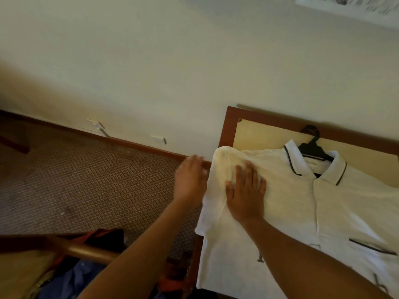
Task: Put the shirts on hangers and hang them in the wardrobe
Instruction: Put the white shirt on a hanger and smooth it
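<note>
- Hands first: the right hand lies flat on the shirt, fingers straight, grip released.
- The left hand is blurry and floats beside the sleeve edge, fingers loose, holding nothing.
- The shirt is white and soft with dark collar trim, on a black plastic hanger.
- It lies on a yellow tabletop with a brown wood rim.
- Brown patterned carpet meets a pale wall.

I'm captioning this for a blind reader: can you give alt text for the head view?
A white polo shirt on a black hanger lies on a table; the right hand presses its shoulder, and the left hand is open beside the sleeve.
</note>
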Motion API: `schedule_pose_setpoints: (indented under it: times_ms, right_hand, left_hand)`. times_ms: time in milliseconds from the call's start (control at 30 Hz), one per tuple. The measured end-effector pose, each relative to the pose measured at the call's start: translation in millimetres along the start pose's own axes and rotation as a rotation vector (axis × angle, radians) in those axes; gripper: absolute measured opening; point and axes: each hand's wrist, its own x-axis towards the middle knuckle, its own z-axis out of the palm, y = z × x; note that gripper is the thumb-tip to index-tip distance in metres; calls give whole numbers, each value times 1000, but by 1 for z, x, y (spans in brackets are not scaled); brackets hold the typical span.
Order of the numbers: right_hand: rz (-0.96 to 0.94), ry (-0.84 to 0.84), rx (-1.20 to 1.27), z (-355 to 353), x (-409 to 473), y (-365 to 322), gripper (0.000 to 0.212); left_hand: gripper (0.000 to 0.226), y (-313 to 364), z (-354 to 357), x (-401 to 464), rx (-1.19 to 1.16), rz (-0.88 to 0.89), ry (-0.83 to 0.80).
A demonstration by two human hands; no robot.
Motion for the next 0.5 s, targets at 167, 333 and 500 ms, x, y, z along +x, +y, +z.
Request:
schedule_pose_setpoints:
  times_ms: [167, 333, 500]
  right_hand:
    - [-34, -119, 164, -10, 1, 8, 67]
    - [-53, -35, 650, -50, 13, 56, 47]
    - [12, 139, 459, -69, 59, 156, 42]
  left_hand:
    - [56, 21, 15, 11, 422, 176, -273]
    - [57, 67, 24, 29, 409, 258, -214]
    - [63, 101, 65, 24, 412, 207, -294]
